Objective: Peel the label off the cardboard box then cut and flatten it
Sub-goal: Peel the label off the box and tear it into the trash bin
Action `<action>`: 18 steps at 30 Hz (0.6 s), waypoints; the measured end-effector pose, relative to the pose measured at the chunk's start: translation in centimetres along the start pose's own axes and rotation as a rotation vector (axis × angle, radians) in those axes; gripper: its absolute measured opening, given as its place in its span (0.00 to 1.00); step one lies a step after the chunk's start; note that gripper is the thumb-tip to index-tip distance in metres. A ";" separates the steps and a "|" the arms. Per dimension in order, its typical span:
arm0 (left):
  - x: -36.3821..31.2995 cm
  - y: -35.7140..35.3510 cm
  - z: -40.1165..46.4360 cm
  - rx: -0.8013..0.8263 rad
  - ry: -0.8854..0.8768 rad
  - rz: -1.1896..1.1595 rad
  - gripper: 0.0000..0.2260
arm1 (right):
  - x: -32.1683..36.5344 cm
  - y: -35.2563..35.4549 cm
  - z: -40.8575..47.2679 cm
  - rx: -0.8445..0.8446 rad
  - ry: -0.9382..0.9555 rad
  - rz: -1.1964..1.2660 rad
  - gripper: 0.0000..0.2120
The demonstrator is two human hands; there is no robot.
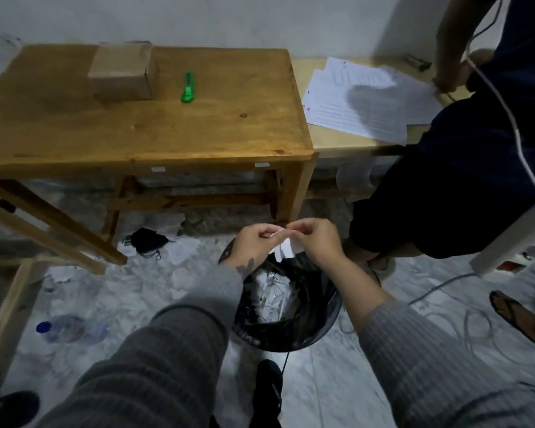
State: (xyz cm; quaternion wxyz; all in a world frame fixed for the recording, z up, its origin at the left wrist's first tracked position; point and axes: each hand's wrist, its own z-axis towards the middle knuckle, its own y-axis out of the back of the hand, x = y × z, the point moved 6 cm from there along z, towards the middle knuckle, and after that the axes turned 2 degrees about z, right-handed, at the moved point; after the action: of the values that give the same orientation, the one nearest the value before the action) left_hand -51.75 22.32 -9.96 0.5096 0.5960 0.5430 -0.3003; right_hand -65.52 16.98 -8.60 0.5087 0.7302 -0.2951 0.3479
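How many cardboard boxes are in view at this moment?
1. A single closed brown cardboard box sits at the back left of the wooden table, left of the green utility knife. Others could be hidden outside the frame.

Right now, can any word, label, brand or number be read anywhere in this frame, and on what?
None can be read.
Printed sheets on the side bench: lines of text, too blurred.
White label scraps held between both hands: no print legible.
Cardboard box and green utility knife: no markings visible.
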 end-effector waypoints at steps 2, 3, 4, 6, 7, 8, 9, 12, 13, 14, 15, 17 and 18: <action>1.3 -1.0 0.3 0.034 0.036 0.072 0.08 | -1.8 -0.5 0.0 0.013 -0.033 -0.038 0.08; 1.9 -1.4 0.7 0.046 0.055 0.123 0.10 | -2.7 -0.7 0.2 0.020 -0.047 -0.070 0.08; 2.6 -1.8 1.1 0.055 0.071 0.173 0.12 | -3.5 -0.9 0.4 0.038 -0.066 -0.108 0.09; 3.5 -2.1 1.5 0.062 0.086 0.250 0.13 | -4.5 -1.2 0.6 0.096 -0.088 -0.178 0.10; 3.7 -2.2 1.7 0.072 0.104 0.282 0.11 | -4.9 -1.4 0.8 0.130 -0.102 -0.203 0.11; 3.9 -2.2 2.0 0.083 0.122 0.312 0.10 | -5.2 -1.5 1.1 0.163 -0.121 -0.229 0.12; 3.9 -2.2 2.3 0.098 0.127 0.338 0.09 | -5.2 -1.6 1.4 0.201 -0.132 -0.260 0.12; 2.8 -1.2 3.0 0.140 0.124 0.384 0.08 | -3.5 -1.8 2.4 0.343 -0.132 -0.408 0.12; 2.1 -0.4 3.3 0.141 0.121 0.394 0.09 | -2.4 -1.8 2.8 0.369 -0.121 -0.455 0.12; 1.3 0.6 3.6 0.134 0.113 0.404 0.09 | -1.1 -1.6 3.3 0.375 -0.107 -0.485 0.13; 0.4 1.8 3.8 0.121 0.099 0.417 0.09 | 0.4 -1.5 3.9 0.367 -0.088 -0.501 0.13; -1.7 4.8 4.4 0.085 0.076 0.426 0.09 | 3.8 -1.6 5.2 0.342 -0.035 -0.501 0.13; -2.9 6.5 4.6 0.066 0.062 0.430 0.10 | 5.7 -1.8 5.9 0.336 -0.005 -0.494 0.12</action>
State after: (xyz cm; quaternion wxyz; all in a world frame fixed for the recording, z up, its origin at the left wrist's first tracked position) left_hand -45.28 17.74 -6.87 0.5251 0.7234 0.4087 -0.1842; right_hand -59.56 11.49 -6.36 0.4492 0.8547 -0.0483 0.2557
